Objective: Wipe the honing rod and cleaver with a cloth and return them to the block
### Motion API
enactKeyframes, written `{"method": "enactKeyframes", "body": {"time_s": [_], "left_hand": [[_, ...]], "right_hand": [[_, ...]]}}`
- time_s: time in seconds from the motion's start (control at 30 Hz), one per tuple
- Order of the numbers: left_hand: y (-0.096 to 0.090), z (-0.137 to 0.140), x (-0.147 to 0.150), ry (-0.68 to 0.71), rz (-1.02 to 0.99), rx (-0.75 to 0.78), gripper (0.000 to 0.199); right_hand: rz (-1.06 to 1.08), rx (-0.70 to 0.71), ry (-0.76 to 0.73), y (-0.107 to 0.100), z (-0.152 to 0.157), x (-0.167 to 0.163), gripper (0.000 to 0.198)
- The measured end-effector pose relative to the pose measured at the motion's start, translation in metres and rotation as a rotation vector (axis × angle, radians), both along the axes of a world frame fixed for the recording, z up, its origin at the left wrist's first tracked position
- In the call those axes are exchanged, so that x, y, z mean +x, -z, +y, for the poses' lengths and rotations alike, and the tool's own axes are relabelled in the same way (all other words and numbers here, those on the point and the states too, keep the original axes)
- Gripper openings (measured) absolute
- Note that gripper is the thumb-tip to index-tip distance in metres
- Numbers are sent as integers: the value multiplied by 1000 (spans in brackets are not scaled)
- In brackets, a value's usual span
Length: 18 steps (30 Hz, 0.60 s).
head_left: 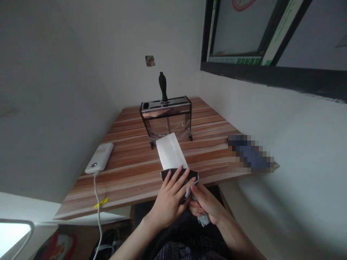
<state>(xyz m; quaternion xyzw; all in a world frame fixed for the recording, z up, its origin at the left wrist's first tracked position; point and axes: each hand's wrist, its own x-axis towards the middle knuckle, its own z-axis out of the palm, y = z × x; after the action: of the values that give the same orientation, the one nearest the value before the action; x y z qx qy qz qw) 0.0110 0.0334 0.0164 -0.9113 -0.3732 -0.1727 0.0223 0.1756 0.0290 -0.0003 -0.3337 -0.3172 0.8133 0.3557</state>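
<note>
My left hand [172, 196] lies palm down with its fingers spread over a black, flat piece with a pale edge [165, 174]. What the piece is, I cannot tell; the fingers hide much of it. The thumb side is close to the right hand. In my right hand [208, 204], closed, is a crumpled light-grey cloth or tissue [204, 219], pressed against the near right side of the black piece. A white paper sheet [172, 151] lies on the table beyond the fingertips, its near end under the black piece.
Behind the paper stands a metal-framed device [166, 107] with a black handle [162, 86]. On the wooden table [130, 151] are a white power-bank-like box [99, 157], its cable [98, 209] over the front edge, yellow tape [101, 203] and a blurred dark-blue object [251, 153]. Walls bound it left and right.
</note>
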Motion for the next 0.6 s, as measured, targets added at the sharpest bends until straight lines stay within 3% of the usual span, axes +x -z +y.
{"method": "enactKeyframes", "body": {"time_s": [0.3, 0.6], "left_hand": [[5, 0, 0, -12, -6, 24, 66], [-10, 12, 0, -133, -34, 42, 64]], "right_hand": [[8, 16, -15, 0, 0, 1, 61], [32, 100, -44, -7, 1, -2, 57]]}}
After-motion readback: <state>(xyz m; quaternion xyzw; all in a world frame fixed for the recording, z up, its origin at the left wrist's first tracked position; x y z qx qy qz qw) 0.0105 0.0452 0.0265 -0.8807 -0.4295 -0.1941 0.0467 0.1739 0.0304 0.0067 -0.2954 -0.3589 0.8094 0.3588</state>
